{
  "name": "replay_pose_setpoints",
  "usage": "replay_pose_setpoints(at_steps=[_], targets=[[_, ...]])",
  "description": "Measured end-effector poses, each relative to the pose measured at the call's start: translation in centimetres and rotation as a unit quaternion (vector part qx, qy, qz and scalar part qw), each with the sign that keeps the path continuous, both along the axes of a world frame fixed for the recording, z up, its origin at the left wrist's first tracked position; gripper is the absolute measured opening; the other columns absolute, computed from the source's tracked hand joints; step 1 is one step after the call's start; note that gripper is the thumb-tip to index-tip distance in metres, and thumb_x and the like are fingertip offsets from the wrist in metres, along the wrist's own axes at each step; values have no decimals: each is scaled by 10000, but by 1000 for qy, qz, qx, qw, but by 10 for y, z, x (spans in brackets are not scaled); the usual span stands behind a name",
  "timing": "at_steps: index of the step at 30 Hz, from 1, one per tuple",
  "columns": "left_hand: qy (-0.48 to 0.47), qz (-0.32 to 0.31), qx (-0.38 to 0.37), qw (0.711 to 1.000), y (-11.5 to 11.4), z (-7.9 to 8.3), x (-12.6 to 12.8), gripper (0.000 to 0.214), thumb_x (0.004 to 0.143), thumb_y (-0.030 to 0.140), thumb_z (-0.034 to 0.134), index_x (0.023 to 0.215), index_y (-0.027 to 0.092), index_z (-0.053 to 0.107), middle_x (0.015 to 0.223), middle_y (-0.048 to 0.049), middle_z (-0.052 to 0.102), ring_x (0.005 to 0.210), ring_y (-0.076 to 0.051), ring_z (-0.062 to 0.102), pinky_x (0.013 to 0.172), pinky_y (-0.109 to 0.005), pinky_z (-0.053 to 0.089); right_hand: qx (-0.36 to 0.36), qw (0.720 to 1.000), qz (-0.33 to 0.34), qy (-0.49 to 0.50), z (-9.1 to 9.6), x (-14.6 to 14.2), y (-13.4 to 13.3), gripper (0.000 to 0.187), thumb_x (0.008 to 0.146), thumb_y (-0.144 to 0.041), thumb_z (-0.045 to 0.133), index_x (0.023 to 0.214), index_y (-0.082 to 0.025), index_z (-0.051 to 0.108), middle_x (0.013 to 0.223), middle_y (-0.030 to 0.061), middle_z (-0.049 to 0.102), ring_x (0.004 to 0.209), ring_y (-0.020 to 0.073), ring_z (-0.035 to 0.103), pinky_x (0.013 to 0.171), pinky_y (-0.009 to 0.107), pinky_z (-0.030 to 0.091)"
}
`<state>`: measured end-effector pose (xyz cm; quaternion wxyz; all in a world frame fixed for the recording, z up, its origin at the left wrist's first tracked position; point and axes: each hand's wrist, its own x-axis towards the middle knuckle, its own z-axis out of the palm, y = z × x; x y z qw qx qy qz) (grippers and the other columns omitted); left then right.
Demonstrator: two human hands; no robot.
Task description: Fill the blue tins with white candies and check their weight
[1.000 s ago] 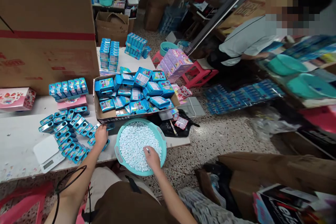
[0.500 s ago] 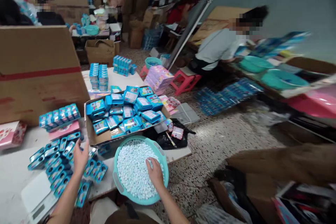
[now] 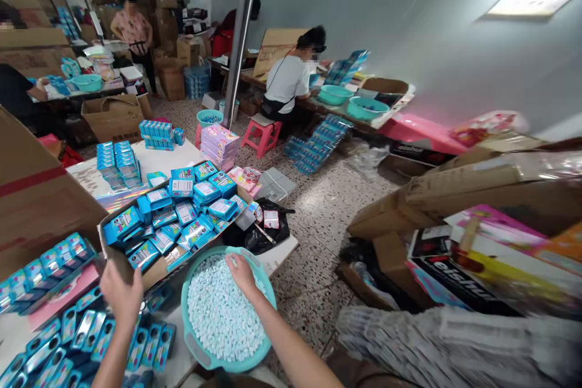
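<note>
Pellets [image 3: 218, 321], small and white, filled a teal basin [image 3: 183, 315]. Right hand [image 3: 242, 274] lay on them near the basin's far rim, though whether it gripped any could not be told. Left hand [image 3: 120, 298], well apart, hung open above blue tins [image 3: 93, 330] left of the basin. Cardboard tray [image 3: 154, 270] of blue boxes [image 3: 182, 212] sat just beyond the basin.

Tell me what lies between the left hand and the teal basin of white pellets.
In the head view, open blue tins lie on the white tabletop between the left hand and the teal basin.
</note>
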<state>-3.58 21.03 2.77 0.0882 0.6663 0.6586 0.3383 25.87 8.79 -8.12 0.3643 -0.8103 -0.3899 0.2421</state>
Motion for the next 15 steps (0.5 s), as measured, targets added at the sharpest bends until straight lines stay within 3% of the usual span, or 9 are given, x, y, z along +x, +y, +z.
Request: replay_pose_setpoints(at_steps=[1, 4, 7, 8, 10, 12, 15], targets=[[12, -49, 14, 999, 4, 6, 21, 617, 761, 466, 520, 1245, 87, 465, 1232, -212, 529, 1205, -352, 452, 1018, -493, 341, -21, 999, 11, -35, -8, -1, -9, 435, 860, -472, 419, 1005, -145, 666, 1039, 144, 666, 1038, 272, 588, 943, 379, 421], [12, -206, -46, 977, 22, 21, 100, 484, 805, 478, 491, 1156, 149, 537, 1111, -156, 613, 1085, -302, 544, 963, -445, 401, -67, 990, 25, -121, -27, 3, -37, 437, 869, -439, 436, 1077, -115, 643, 1094, 173, 640, 1082, 288, 564, 968, 409, 410], [24, -330, -110, 937, 37, 27, 189, 501, 783, 491, 535, 1168, 171, 536, 1211, -149, 581, 1168, -295, 499, 1007, -409, 356, -95, 982, 50, -158, -35, 9, -55, 458, 879, -429, 435, 1146, -101, 611, 1171, 186, 607, 1138, 289, 531, 984, 414, 403], [18, -315, -162, 935, 41, 28, 215, 519, 784, 526, 524, 1157, 166, 541, 1195, -157, 592, 1172, -305, 501, 1007, -418, 348, -103, 979, 62, -163, -36, 10, -58, 474, 882, -434, 431, 1175, -99, 595, 1206, 188, 588, 1163, 293, 513, 991, 415, 395], [-20, -185, -325, 927, 49, 24, 260, 624, 763, 642, 480, 1088, 116, 562, 1113, -208, 623, 1125, -348, 538, 959, -443, 375, -117, 976, 76, -167, -35, 8, -59, 512, 886, -448, 422, 1230, -94, 558, 1273, 196, 545, 1209, 302, 474, 1008, 423, 374], [-31, -124, -375, 918, 57, 14, 290, 817, 700, 738, 471, 1123, 41, 522, 1140, -282, 586, 1117, -397, 535, 915, -464, 396, -128, 976, 72, -160, -33, 2, -56, 559, 885, -471, 415, 1267, -77, 525, 1301, 209, 520, 1228, 311, 456, 1021, 431, 355], [-72, -61, -408, 908, 65, -9, 311, 985, 614, 763, 552, 1221, -4, 435, 1250, -309, 503, 1157, -383, 514, 889, -407, 427, -138, 979, 67, -131, -30, -12, -48, 601, 872, -511, 419, 1265, -67, 524, 1261, 221, 549, 1210, 320, 477, 1027, 447, 339]])
